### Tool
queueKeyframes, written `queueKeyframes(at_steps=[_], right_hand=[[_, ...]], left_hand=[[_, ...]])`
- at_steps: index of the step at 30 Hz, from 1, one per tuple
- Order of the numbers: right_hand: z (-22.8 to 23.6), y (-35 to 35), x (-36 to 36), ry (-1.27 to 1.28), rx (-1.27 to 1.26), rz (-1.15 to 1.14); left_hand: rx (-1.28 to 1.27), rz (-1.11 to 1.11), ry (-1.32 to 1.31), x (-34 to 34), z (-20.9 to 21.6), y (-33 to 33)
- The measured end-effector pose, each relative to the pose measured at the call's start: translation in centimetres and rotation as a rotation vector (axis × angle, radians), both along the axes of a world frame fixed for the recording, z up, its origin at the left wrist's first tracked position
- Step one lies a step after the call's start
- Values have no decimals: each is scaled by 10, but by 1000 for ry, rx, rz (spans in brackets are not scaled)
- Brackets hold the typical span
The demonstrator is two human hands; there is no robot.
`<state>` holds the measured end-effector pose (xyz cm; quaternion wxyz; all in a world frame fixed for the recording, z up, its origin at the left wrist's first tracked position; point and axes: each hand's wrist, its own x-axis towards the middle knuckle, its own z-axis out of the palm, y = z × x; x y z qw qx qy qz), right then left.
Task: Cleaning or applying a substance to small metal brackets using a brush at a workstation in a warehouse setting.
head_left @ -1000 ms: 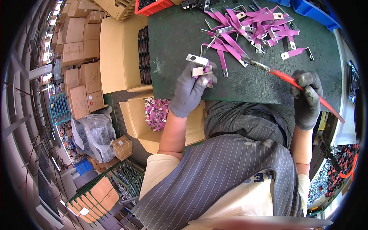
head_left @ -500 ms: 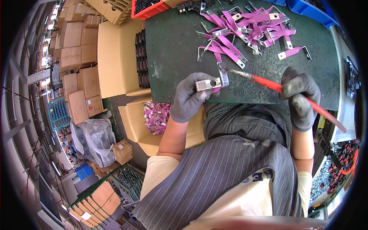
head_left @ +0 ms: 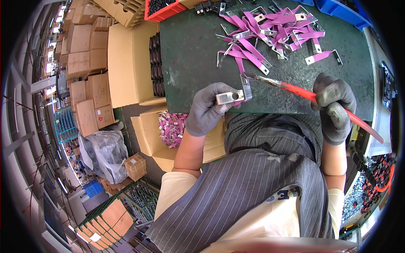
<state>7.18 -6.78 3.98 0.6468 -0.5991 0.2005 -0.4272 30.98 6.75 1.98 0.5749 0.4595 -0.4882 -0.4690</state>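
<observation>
My left hand [head_left: 209, 109], in a grey glove, is closed on a purple-sleeved metal busbar [head_left: 229, 97] with bent silver ends, held over the table's near edge. A hole shows in the flat end facing up. My right hand [head_left: 335, 107], gloved too, grips a brush [head_left: 298, 90] by its red handle. The dark bristle tip meets or nearly meets the upright silver end of the busbar; exact contact is hard to tell. Beyond both hands lies a heap of similar purple busbars [head_left: 278, 31] with silver ends, and one [head_left: 323, 57] rests apart at its right.
The green worktop [head_left: 190, 55] carries a red bin [head_left: 162, 10] of small black parts at far left and a blue bin [head_left: 344, 14] at far right. Left of my lap, an open carton [head_left: 145, 135] holds more purple pieces [head_left: 172, 130]. Stacked cartons [head_left: 86, 88] stand further left.
My right hand and the brush have shifted slightly right and toward me, the bristles sliding down along the busbar's upright end. My left hand has barely moved.
</observation>
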Motion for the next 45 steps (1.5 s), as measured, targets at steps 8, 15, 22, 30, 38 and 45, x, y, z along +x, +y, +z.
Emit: queueKeyframes(at_steps=[8,15,22,30,38,45], right_hand=[[-24,-16,-17,-165,126,-103],[-67,-15,-31,-167,407,-208],[-75,-15,-34,-320,435,-128],[-75,-13,-33,-325,422,-135],[-78,-11,-33,-305,404,-150],[-77,-12,-34,-316,393,-126]], left_hand=[[343,355,181,4,-6,-7],[231,474,-474,-7,-31,-33],[123,527,-472,-13,-37,-65],[338,566,-1221,-25,-22,-81],[84,498,-454,0,-11,-63],[128,414,-655,41,-4,-32]])
